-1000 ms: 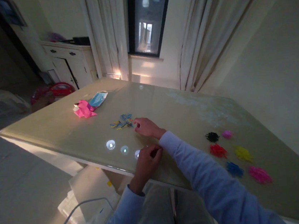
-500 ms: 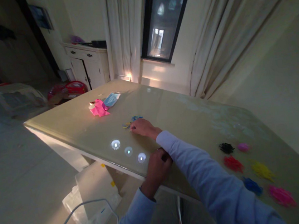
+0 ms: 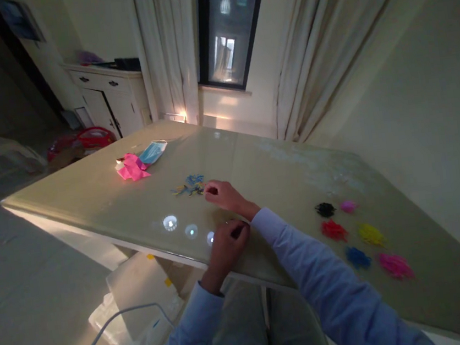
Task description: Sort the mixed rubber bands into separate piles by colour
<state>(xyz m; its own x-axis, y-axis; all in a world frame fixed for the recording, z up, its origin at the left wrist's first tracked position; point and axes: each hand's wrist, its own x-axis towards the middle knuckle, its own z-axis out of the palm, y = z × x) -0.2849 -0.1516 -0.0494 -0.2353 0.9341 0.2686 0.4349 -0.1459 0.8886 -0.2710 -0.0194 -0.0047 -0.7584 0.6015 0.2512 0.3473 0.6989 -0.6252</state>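
Observation:
My right hand (image 3: 223, 194) is over the table just right of a small loose pile of blue, yellow and dark pieces (image 3: 192, 185). Its fingers are curled together, and anything between them is too small to make out. Nearer the table's front edge, my left hand (image 3: 228, 243) is also closed, with thumb and fingertips pressed together; its contents cannot be seen. Separate piles lie at the right: black (image 3: 325, 210), light pink (image 3: 348, 206), red (image 3: 334, 230), yellow (image 3: 371, 234), blue (image 3: 358, 257) and bright pink (image 3: 395, 265).
A crumpled pink paper (image 3: 132, 167) and a blue face mask (image 3: 153, 152) lie at the table's far left. Beyond the table (image 3: 93, 210) stand a white cabinet (image 3: 122, 104) and curtains. A plastic bag and a cable are below the front edge.
My right hand has drawn back to the right from the mixed pile, uncovering more of it. The whole view has shifted, and my left hand remains near the front edge.

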